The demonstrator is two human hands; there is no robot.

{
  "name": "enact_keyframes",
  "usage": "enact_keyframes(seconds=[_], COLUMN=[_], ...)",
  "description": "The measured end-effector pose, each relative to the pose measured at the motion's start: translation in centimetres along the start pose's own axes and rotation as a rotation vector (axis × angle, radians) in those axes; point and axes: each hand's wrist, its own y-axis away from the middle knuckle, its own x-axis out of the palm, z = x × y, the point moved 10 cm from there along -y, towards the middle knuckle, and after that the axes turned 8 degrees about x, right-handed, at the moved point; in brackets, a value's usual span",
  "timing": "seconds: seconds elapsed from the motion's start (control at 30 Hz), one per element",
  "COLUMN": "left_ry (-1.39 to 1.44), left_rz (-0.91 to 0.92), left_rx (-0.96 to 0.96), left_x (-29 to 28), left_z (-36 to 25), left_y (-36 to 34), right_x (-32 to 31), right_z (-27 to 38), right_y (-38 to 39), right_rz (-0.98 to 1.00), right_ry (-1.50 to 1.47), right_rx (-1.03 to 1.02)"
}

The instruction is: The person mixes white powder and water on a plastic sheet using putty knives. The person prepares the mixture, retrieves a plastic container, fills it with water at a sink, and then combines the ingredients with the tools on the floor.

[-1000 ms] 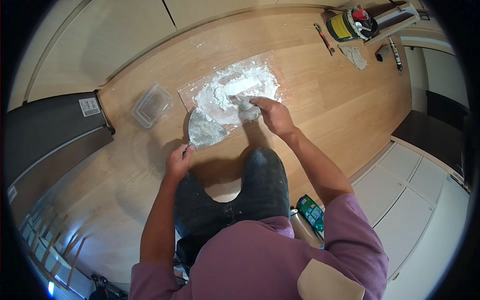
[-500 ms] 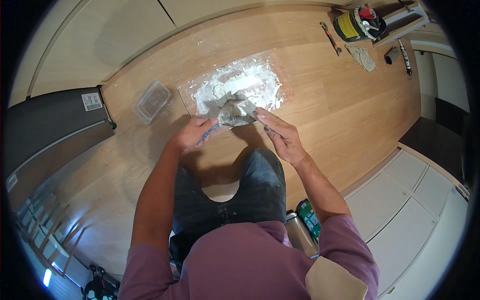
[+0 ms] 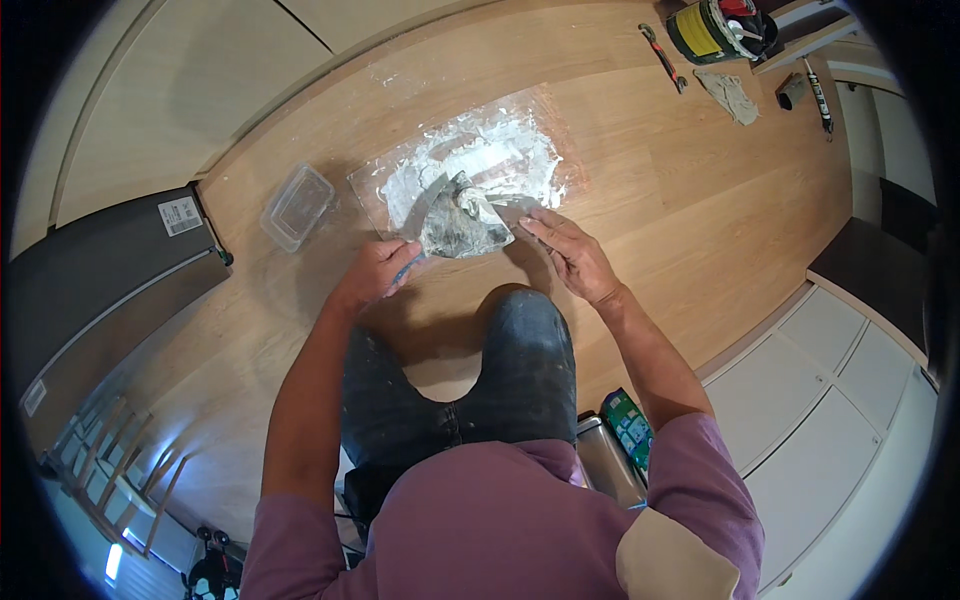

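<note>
My left hand (image 3: 378, 272) is closed round the blue handle of a broad putty knife (image 3: 462, 238), whose wide blade is smeared with grey and white. A lump of white paste (image 3: 478, 203) sits on that blade. In my right hand (image 3: 575, 258) is a narrower putty knife (image 3: 513, 203), gripped between thumb and fingers, with its tip at the lump. Its handle is mostly hidden by the fingers. Both tools are held over the near edge of a clear sheet (image 3: 365, 182) on the floor, which carries a thick spread of white paste (image 3: 480, 158).
A clear plastic tub (image 3: 298, 207) stands left of the sheet. At the far right are a black and yellow bucket (image 3: 700, 35), a red-handled tool (image 3: 662, 58), a rag (image 3: 728, 97) and a tube (image 3: 818, 100). White cabinets (image 3: 780, 370) line the right side.
The broad blade has turned so more of its face shows. My right hand has drawn a little rightward, with the narrow knife's tip still at the paste. The view has shifted slightly.
</note>
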Motion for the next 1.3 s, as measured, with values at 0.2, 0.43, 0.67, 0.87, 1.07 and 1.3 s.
enact_keyframes(seconds=[0.2,0.43,0.67,0.87,1.07,1.3], left_ry=[-0.324,-0.501,-0.716,-0.786,-0.406,0.096], left_rz=[-0.254,-0.376,-0.335,-0.254,-0.262,-0.005], left_rx=[0.078,0.063,0.053,-0.013,0.043,-0.085], left_x=[-1.4,0.3,1.2,1.4,0.1,2.2], left_z=[-0.5,-3.8,-6.6,-5.6,-2.1,1.3], left_y=[-0.3,0.5,2.1,3.4,5.6,6.3], right_x=[-2.5,3.6,6.1,5.0,0.5,3.7], right_z=[0.7,5.1,4.1,2.7,-3.9,-6.1], right_y=[1.2,1.4,-2.0,-7.5,-7.7,-5.1], right_rz=[-0.21,0.027,-0.003,-0.056,-0.175,-0.027], right_ry=[0.323,0.549,0.474,0.379,-0.166,-1.239], right_rx=[0.071,0.028,0.062,0.177,0.545,0.904])
